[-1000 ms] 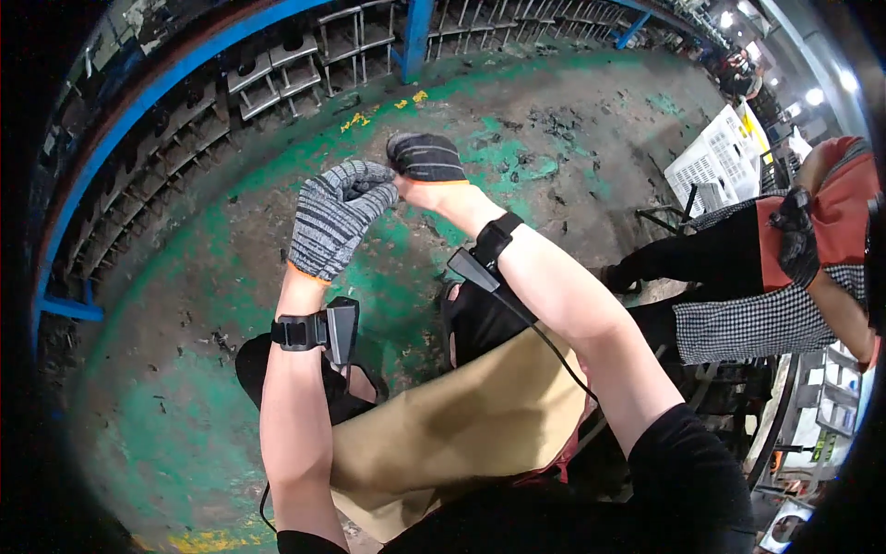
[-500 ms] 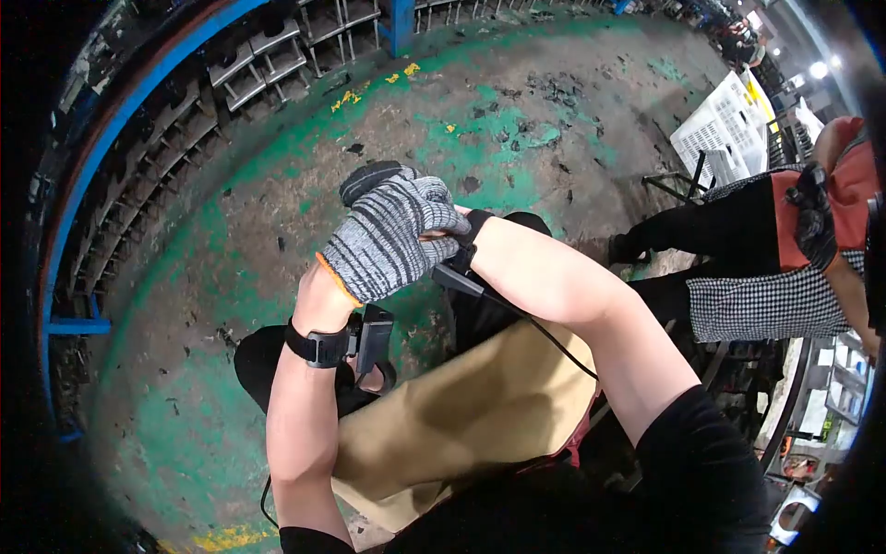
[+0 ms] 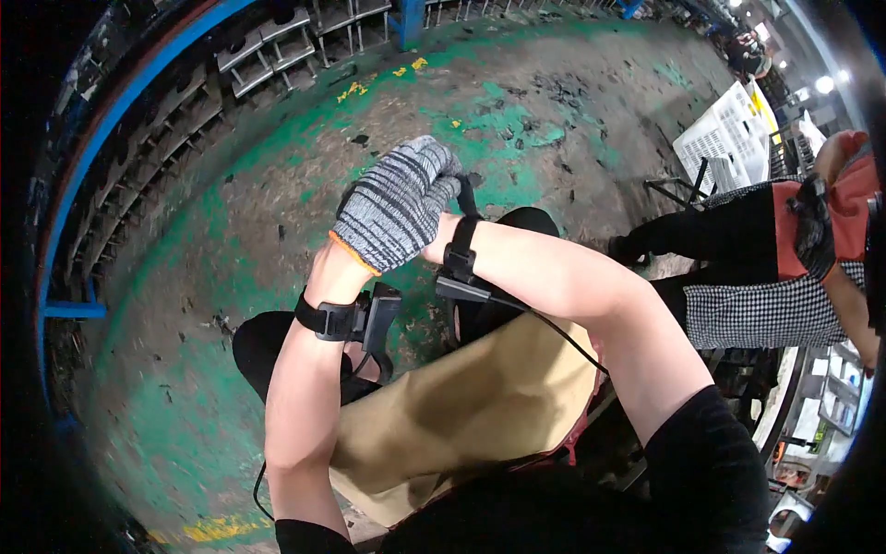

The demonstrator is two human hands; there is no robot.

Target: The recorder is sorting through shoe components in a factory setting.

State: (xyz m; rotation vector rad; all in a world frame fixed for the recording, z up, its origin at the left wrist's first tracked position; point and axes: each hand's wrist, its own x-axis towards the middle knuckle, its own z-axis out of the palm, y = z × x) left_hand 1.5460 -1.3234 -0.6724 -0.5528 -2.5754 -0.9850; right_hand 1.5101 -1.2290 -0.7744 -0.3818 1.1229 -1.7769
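My left hand [image 3: 397, 203] wears a grey-and-black striped knit glove with an orange cuff. Its fingers are curled over my right hand, near the wrist; what they grip is hidden. My right hand lies almost wholly behind that glove, so its fingers do not show. Around my right wrist runs a black strap [image 3: 460, 251], with a dark strap-like piece standing up beside the left fingertips. A small black box [image 3: 461, 289] sits against the right forearm, trailing a cable. Another black strap [image 3: 325, 319] with a black box [image 3: 380, 314] is on my left wrist.
A tan apron or cloth [image 3: 461, 406] covers my lap. At right stands a person [image 3: 812, 222] with a dark glove and checked cloth, near a white perforated crate [image 3: 724, 138]. Metal racks [image 3: 268, 55] and a blue rail [image 3: 138, 102] curve along the left and back. The green floor is worn.
My left hand has moved up and off the right wrist strap, now covering more of my right hand. The strap shows more fully. Both forearms have shifted slightly.
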